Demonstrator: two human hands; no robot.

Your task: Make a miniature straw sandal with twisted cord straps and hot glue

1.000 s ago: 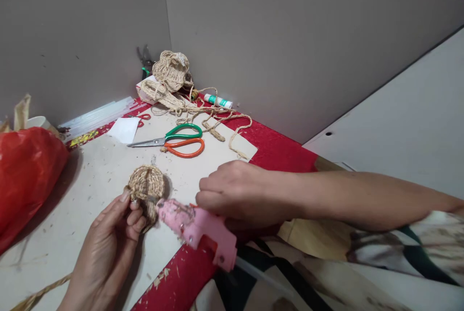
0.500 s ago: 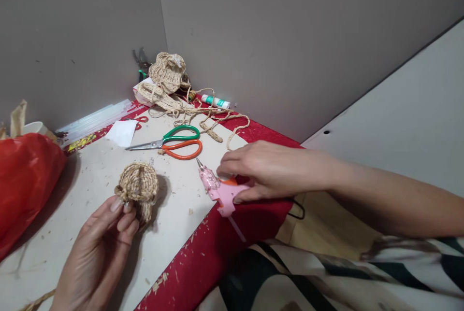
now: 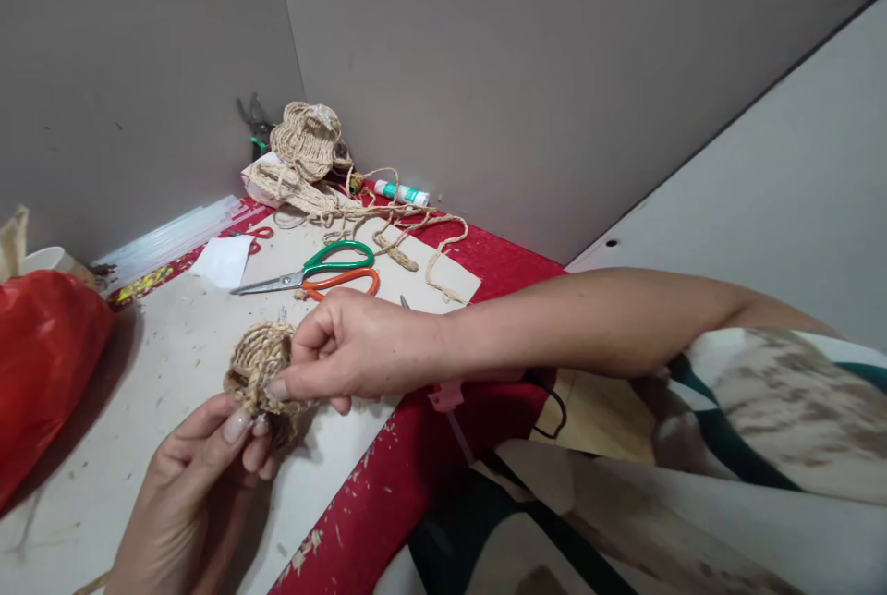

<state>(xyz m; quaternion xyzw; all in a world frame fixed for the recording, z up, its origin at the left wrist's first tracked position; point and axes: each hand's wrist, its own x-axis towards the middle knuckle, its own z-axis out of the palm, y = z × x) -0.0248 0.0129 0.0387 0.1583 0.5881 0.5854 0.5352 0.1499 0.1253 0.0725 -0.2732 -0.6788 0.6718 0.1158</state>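
Note:
A small woven straw-rope piece [image 3: 260,347] with coiled, braided rows is held above the white board. My left hand [image 3: 200,475] pinches its lower edge between thumb and fingers. From the right, my right hand [image 3: 339,350] reaches across with thumb and forefinger closed on the piece's near right edge. The pink glue gun [image 3: 447,394] lies on the red cloth under my right forearm, mostly hidden; its metal tip and the glue stick at its rear still show. Scissors [image 3: 297,281] with one green and one orange handle rest just beyond my right hand.
A larger woven piece [image 3: 307,140] and loose braided rope [image 3: 416,216] lie at the back, near a glue-stick tube [image 3: 402,193] and pruning shears [image 3: 256,126]. Clear glue sticks [image 3: 176,235] and a red plastic bag [image 3: 48,364] are at left. Grey walls [image 3: 443,68] stand behind.
My right hand has let go of the glue gun, moved left and closed on the woven piece. My left hand keeps its hold. The view has shifted slightly.

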